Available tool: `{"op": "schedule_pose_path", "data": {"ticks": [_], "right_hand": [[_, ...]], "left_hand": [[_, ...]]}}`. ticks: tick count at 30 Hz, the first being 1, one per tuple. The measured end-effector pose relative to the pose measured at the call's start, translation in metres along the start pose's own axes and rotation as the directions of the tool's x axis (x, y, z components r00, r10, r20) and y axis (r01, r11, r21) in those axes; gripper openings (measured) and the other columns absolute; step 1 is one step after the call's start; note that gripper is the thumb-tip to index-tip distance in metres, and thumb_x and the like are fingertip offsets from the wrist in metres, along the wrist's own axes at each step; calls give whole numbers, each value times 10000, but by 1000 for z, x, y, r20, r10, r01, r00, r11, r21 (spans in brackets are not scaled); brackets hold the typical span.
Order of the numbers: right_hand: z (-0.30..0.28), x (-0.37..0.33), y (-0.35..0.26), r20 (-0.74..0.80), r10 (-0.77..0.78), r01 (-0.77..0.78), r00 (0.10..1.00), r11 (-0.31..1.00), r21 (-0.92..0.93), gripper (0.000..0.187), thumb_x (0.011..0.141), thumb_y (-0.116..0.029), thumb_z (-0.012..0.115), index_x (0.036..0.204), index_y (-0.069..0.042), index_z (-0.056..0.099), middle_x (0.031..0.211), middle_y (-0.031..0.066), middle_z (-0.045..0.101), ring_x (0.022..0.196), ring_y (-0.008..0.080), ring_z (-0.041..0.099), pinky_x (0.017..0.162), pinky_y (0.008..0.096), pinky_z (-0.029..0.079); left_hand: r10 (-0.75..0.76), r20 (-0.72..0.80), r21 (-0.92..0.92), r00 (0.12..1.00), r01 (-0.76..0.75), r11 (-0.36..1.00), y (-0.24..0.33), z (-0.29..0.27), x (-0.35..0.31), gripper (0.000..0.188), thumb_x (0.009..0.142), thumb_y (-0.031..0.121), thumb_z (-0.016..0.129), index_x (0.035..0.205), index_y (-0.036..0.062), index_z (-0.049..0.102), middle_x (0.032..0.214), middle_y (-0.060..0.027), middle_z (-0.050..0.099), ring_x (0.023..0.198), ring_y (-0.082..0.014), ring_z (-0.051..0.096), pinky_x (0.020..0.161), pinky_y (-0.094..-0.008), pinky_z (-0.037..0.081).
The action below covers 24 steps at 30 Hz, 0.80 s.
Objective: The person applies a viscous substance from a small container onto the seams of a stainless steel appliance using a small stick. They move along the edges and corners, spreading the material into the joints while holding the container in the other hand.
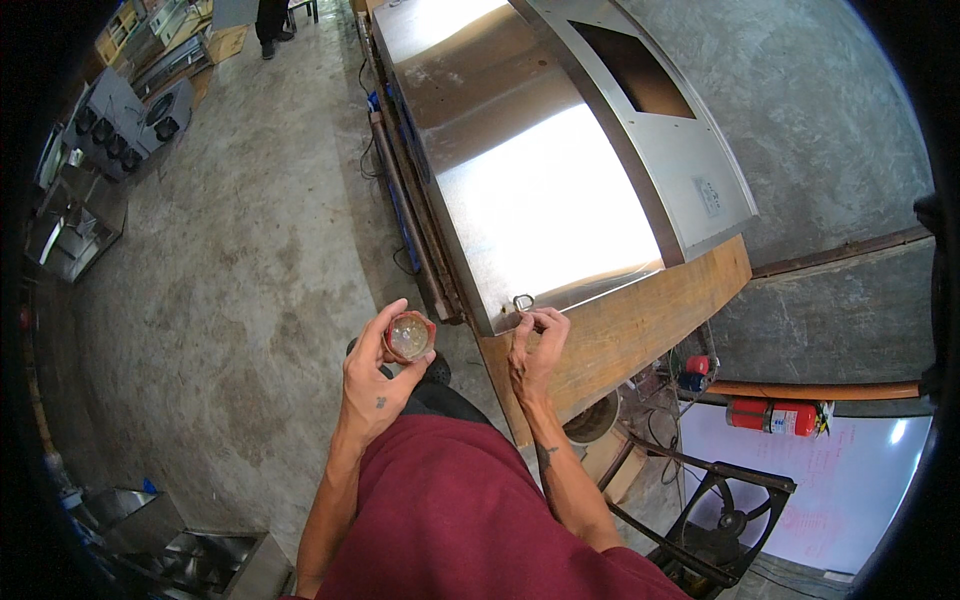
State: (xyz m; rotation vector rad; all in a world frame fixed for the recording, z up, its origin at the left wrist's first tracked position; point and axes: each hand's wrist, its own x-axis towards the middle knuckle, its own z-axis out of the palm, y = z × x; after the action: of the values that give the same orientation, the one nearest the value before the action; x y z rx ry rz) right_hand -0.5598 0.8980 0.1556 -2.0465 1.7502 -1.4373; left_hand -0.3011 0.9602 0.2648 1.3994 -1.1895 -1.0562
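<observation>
In my left hand (378,375) is a small round container (410,338) with a reddish rim and a cloudy, clear-brown middle. My thumb and fingers wrap round its sides. What lies inside cannot be made out. My right hand (538,350) is closed in a pinch at the near corner of a shiny steel sheet-metal unit (560,200). At its fingertips stands a small metal loop (523,301), close to the steel surface. The fingers partly hide how the loop is gripped.
A wooden board (640,330) lies under the steel unit, its corner near my right forearm. To the right are a black-framed fan (730,525), a bucket (595,418), a red fire extinguisher (775,416) and a whiteboard (840,480). Steel sinks (190,560) stand lower left. Another person's legs (270,25) show far off.
</observation>
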Motion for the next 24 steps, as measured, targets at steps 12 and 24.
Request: {"op": "schedule_pose_path", "data": {"ticks": [12,24], "right_hand": [[7,15,1,-58,165,-164,985,986,27,235,1196,-184,591,1260,42,602,1336,235,566,1137,345,634,966,459,581],[2,11,-1,-55,317,-249,947,830,499,252,1231,-188,479,1362,23,440,1435,197,488,1078,253,761,894,373,637]], "left_hand": [[-6,6,14,1000,6,1000,4,-1,1,732,988,21,874,1641,28,544,1375,-126,759,1240,-194,747,1066,-359,616],[-22,9,8,1000,22,1000,2,2,3,729,985,1,866,1639,32,546,1384,-125,760,1253,-197,746,1081,-358,613]]}}
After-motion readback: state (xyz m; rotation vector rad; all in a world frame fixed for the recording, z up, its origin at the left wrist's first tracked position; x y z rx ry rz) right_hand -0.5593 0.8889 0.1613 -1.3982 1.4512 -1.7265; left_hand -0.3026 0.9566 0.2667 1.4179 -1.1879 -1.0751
